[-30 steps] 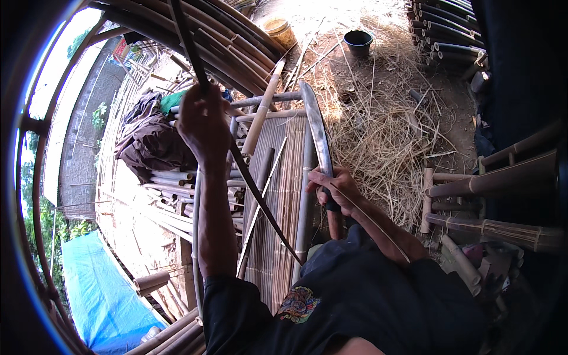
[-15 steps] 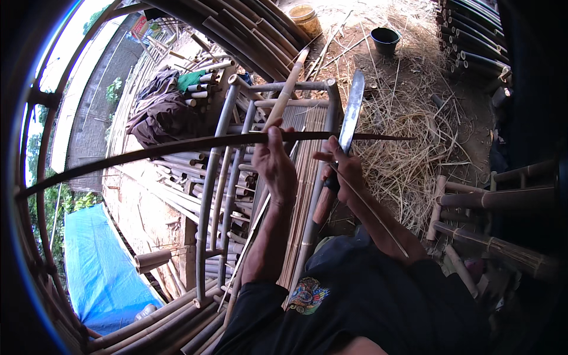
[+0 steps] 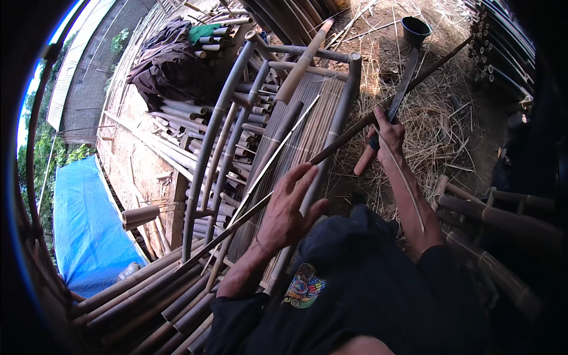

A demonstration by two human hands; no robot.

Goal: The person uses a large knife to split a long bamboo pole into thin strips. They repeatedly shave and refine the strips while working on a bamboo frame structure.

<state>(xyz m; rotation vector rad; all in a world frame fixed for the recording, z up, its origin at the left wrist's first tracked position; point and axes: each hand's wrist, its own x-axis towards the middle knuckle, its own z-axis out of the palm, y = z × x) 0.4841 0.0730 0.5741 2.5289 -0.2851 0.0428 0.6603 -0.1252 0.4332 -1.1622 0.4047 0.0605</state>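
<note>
My right hand [image 3: 389, 136] is closed round the handle of a machete [image 3: 404, 83], its long blade pointing away and the wooden handle end showing below the fist. A long dark bamboo strip [image 3: 346, 137] lies slantwise from far right to near left, passing close to the blade and the right thumb. My left hand [image 3: 289, 210] is open over the strip, fingers and thumb spread; whether its palm touches the strip is hidden. A thin peeled sliver [image 3: 402, 168] curves along my right forearm. Beside my left hand stands a bamboo bench [image 3: 316, 112] with a slatted top.
On the bench lie a bamboo tube [image 3: 302, 62] and a pale split strip [image 3: 284, 145]. A black bucket [image 3: 416, 31] stands at far right near heaped shavings [image 3: 426, 136]. Bamboo poles [image 3: 503, 53] are stacked at right; a blue tarp [image 3: 89, 225] hangs at left.
The long strip has swung from nearly level to a steep slant, its far end up and right. My left hand has come nearer and opened; my right hand and machete have moved right.
</note>
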